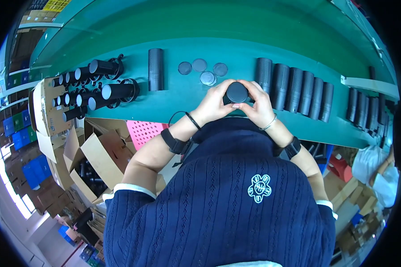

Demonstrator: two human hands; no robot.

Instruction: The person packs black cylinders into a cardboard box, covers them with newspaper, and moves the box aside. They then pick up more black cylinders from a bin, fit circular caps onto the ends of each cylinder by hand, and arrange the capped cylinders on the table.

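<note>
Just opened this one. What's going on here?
A person at a green table has the left hand and right hand around a dark cylinder, its round end facing the camera. Whether it touches the table is hard to tell. Just beyond the hands lie several loose grey discs. A lone ribbed cylinder lies to their left, a row of six similar cylinders to their right. Black cylinders with pale ends are grouped farther left.

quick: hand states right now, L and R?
Left hand: closed, holding the black cylinder from its left side.
Right hand: closed, holding the same cylinder from its right.
</note>
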